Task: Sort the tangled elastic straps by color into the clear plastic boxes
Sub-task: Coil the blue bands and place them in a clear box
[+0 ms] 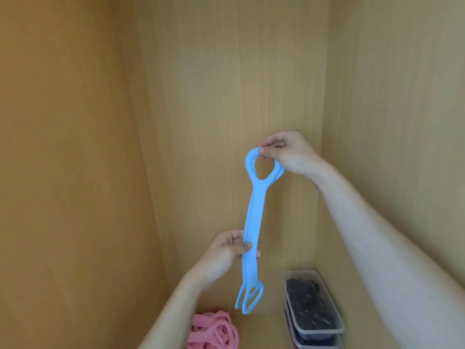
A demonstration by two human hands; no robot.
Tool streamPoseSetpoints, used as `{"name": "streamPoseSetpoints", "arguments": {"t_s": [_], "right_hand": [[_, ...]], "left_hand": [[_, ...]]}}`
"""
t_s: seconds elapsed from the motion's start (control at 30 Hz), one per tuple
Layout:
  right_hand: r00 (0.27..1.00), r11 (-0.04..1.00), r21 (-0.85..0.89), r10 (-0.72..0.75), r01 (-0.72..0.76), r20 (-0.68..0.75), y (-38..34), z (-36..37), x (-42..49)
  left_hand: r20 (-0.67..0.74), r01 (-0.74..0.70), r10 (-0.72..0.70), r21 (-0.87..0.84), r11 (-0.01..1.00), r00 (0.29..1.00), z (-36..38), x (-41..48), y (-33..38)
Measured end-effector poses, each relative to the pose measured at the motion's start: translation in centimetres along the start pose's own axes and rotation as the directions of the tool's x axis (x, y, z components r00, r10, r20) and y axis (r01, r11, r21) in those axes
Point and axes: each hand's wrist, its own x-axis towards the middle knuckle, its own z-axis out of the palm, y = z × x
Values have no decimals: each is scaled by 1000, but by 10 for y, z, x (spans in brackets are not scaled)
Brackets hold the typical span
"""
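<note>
Light blue elastic straps (254, 215) hang upright in the air in front of the wooden back wall, their loops stacked together. My right hand (284, 153) pinches the top loop between thumb and fingers. My left hand (225, 253) grips the straight middle part lower down, thumb across the front. The bottom loops dangle free below that hand. A heap of pink straps (214, 331) lies on the surface at the bottom, partly hidden by my left forearm. A clear plastic box (314, 302) holding black straps stands at the lower right.
A second clear box (317, 342) sits under the first one, stacked. Wooden walls close in on the left (63, 172), back and right, forming a narrow compartment.
</note>
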Motion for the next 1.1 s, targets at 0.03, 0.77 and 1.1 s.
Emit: {"name": "streamPoseSetpoints", "arguments": {"t_s": [0.03,0.77,1.1], "right_hand": [[998,999,21,38,-37,-40,11,-5,-3],[665,463,490,620,-739,416,151,107,-168],[622,202,625,527,-754,579,137,147,-213]], "left_hand": [[-3,3,-3,1,1000,1000,-4,-1,4],[-21,-75,73,-98,992,997,-12,-4,50],[-78,-101,82,-279,955,994,-7,-5,40]]}}
